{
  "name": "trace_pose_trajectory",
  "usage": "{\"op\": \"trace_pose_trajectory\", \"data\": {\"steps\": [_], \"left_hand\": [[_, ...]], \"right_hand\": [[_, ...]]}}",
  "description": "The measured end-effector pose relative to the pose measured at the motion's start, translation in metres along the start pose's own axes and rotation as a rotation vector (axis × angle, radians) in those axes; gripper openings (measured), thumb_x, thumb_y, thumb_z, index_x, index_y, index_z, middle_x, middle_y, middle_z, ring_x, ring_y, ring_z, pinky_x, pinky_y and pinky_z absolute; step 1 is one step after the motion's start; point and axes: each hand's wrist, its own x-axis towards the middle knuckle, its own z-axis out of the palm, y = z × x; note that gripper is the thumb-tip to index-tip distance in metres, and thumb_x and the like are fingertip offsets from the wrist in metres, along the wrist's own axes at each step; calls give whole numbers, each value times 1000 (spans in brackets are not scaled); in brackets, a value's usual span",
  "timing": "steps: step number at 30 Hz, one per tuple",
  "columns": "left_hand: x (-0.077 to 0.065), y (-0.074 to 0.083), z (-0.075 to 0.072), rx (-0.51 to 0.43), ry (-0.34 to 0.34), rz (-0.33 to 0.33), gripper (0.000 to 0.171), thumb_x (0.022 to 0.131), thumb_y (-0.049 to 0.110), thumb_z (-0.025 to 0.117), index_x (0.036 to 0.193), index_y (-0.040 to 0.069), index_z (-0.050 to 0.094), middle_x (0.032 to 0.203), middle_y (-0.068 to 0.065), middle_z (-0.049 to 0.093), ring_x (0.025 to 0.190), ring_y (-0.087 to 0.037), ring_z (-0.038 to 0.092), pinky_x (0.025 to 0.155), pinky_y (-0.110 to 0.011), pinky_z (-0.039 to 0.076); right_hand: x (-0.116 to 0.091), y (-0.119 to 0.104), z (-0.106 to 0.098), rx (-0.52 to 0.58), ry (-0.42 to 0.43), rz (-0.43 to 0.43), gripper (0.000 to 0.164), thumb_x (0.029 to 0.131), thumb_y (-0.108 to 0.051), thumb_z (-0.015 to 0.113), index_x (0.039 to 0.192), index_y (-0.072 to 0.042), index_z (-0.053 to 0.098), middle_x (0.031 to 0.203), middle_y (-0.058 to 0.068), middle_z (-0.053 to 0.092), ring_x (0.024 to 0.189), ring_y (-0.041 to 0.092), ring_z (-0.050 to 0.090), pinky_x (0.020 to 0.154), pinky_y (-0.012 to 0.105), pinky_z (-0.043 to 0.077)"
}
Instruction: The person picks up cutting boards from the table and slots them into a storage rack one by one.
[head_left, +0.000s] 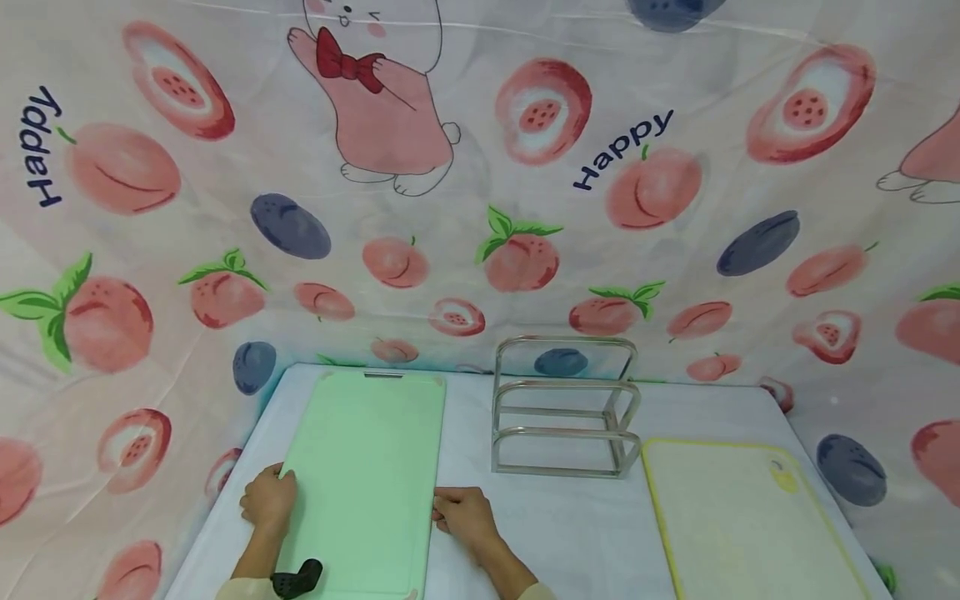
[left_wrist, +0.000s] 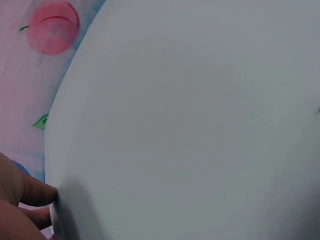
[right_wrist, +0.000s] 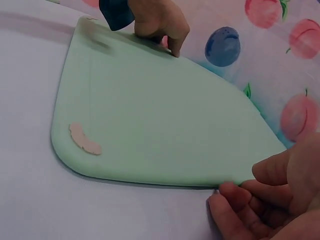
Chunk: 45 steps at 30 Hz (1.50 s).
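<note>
A light green cutting board (head_left: pixel 367 475) lies lengthwise on the white-covered table, with a slot handle at its far end. On its left long edge my left hand (head_left: pixel 270 497) grips the rim, fingers bent over the side. Across from it, my right hand (head_left: pixel 467 517) holds the right edge with curled fingers. In the right wrist view, the fingertips (right_wrist: pixel 234 195) sit right at the board's rim, the thumb above them. A pinkish curved pad (right_wrist: pixel 84 141) marks one rounded corner of the board.
A metal wire rack (head_left: pixel 566 454) with upright loops stands right of the green board. Farther right lies a whitish cutting board (head_left: pixel 750 517) with a yellow rim. A fruit-printed curtain (head_left: pixel 465 242) surrounds the table (head_left: pixel 570 533). A black wrist camera (head_left: pixel 297 578) overlaps the green board's near left.
</note>
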Motion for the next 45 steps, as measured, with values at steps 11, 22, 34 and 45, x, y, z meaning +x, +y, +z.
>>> {"op": "trace_pose_trajectory", "data": {"steps": [11, 22, 34, 45], "left_hand": [[-14, -9, -11, -84, 94, -5, 38, 95, 9, 40, 127, -11, 48, 124, -36, 46, 113, -56, 35, 91, -67, 21], [-24, -12, -32, -400, 53, 0, 46, 101, 12, 40, 140, -11, 36, 133, -30, 37, 110, -33, 35, 90, -38, 34], [-38, -8, -39, -558, 138, -10, 45, 97, 9, 50, 139, -6, 43, 109, -4, 46, 92, -5, 37, 72, -9, 33], [-38, 1, -40, -793, 200, 30, 45, 93, 0, 57, 136, -9, 46, 91, 21, 53, 94, -4, 45, 74, -6, 40]], "right_hand": [[-5, 3, 5, 52, -101, -58, 34, 95, -5, 57, 126, 7, 57, 111, 12, 66, 98, 22, 64, 76, 29, 56], [-9, 1, 5, 311, -126, -46, 34, 89, -2, 65, 123, 4, 61, 106, 13, 66, 91, 21, 66, 78, 33, 56], [-16, -11, 3, 260, -129, -95, 37, 94, -9, 60, 131, -5, 58, 101, 7, 65, 88, 17, 64, 79, 33, 55], [-17, -20, 2, 74, -103, -255, 57, 93, 0, 59, 144, -21, 45, 99, 7, 54, 78, 13, 53, 69, 35, 57]]}}
